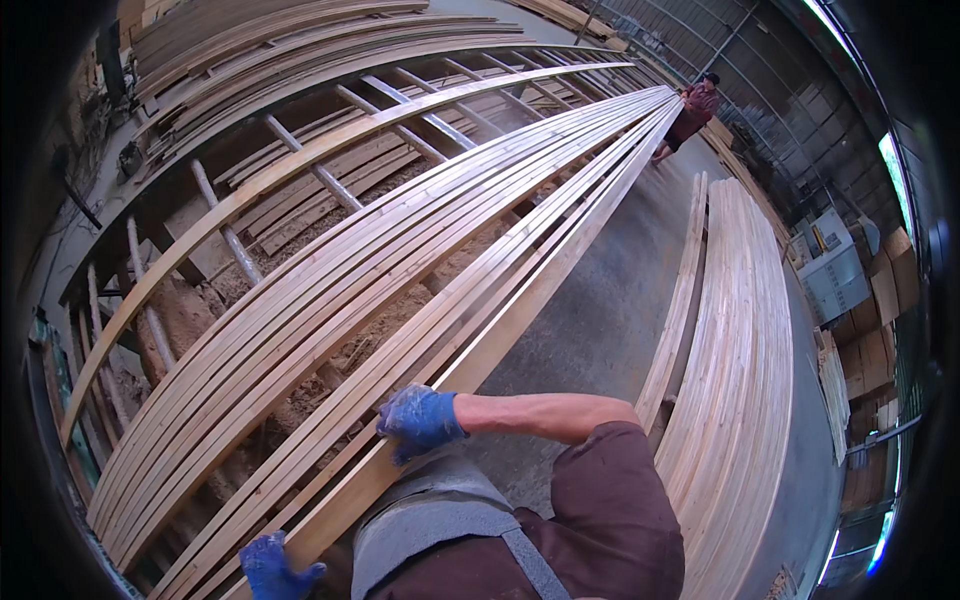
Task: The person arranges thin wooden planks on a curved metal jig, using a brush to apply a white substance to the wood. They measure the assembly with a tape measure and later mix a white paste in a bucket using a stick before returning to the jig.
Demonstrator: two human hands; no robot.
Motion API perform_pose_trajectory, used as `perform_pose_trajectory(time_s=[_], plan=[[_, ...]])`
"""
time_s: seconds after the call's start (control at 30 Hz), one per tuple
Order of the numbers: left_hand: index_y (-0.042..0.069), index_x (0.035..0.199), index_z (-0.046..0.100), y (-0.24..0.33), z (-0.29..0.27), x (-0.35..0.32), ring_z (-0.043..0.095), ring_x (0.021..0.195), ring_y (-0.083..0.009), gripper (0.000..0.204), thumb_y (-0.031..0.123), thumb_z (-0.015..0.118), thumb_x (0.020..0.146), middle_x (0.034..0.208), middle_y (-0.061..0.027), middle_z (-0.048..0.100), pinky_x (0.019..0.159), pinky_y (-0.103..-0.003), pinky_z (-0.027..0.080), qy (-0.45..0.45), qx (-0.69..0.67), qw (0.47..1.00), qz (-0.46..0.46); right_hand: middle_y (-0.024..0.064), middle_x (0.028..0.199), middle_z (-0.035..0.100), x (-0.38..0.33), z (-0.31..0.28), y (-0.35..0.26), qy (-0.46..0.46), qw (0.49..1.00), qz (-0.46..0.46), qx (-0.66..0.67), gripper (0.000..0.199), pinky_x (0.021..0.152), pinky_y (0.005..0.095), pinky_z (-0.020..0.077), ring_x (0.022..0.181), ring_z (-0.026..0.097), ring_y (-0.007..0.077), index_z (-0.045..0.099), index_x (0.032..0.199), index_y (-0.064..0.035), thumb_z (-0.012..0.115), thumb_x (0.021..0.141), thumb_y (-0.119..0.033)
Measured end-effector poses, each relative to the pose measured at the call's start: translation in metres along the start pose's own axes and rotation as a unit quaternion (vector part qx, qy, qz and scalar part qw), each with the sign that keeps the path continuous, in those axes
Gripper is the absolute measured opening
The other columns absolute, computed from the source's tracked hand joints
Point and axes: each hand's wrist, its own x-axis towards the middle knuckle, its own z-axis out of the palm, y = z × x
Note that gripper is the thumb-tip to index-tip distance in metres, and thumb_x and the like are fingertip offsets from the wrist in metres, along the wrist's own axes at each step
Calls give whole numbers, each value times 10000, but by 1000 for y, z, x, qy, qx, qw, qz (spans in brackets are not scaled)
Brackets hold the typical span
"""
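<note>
My right hand [422, 420], in a blue glove, is closed over the nearest long wooden board [510, 335], its fingers over the top edge. Lower down, close to my body, my left hand [272, 570], also gloved in blue, grips the same board near its end. This board stands tilted on its narrow side at the edge of a roller rack [228, 228]. Just beyond it lie a few loose boards [455, 300] and then a tight row of several long boards [350, 250]. Part of my left hand is cut off by the lower edge.
A co-worker [695, 105] stands at the boards' far end. On the floor to the right is a wide stack of boards [735, 370]. A single board [255, 190] lies across the rollers, with lumber piles [270, 45] behind. Sawdust [190, 305] lies below. A pale machine [835, 265] stands right.
</note>
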Motion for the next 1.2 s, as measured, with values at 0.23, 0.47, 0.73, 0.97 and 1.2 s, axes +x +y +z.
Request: perform_pose_trajectory(time_s=[0.23, 0.47, 0.73, 0.97, 1.2], plan=[[72, 1233, 595, -30, 19, 8, 616, 869, -388, 452, 260, 607, 823, 988, -201, 633, 751, -489, 497, 44, 87, 995, -23, 117, 897, 652, 20, 15, 17, 154, 984, -48, -74, 308, 718, 468, 515, 901, 641, 323, 687, 869, -99, 751, 687, -339], [107, 1207, 607, -24, 39, -2, 618, 1005, -370, 461, 356, 643, 821, 1093, -189, 641, 864, -475, 488, 17, 154, 958, -242, 97, 876, 606, 45, 19, 27, 206, 964, -125, -112, 201, 635, 449, 470, 854, 611, 294, 649, 871, -106, 631, 753, -267], [34, 1055, 650, -50, 88, 53, 603, 1030, -394, 331, 147, 662, 744, 1060, -194, 651, 936, -495, 461, 219, 176, 936, -213, 96, 952, 607, 41, 17, 48, 257, 954, -48, -145, 219, 684, 432, 461, 920, 593, 277, 665, 927, -117, 628, 775, -270], [76, 1039, 685, -47, 88, 19, 631, 925, -371, 342, 147, 676, 704, 988, -174, 663, 830, -494, 502, 265, 86, 939, -203, 111, 773, 598, 73, 27, 37, 235, 957, -139, -102, 116, 669, 436, 479, 757, 607, 297, 662, 860, -129, 585, 784, -170], [138, 769, 613, -59, 39, 55, 625, 710, -293, 126, 261, 636, 760, 743, -82, 582, 704, -470, 492, 174, 31, 968, -176, 125, 849, 683, 57, 17, 36, 214, 970, -69, -95, 159, 731, 475, 499, 807, 645, 337, 675, 916, -123, 696, 813, -242]])
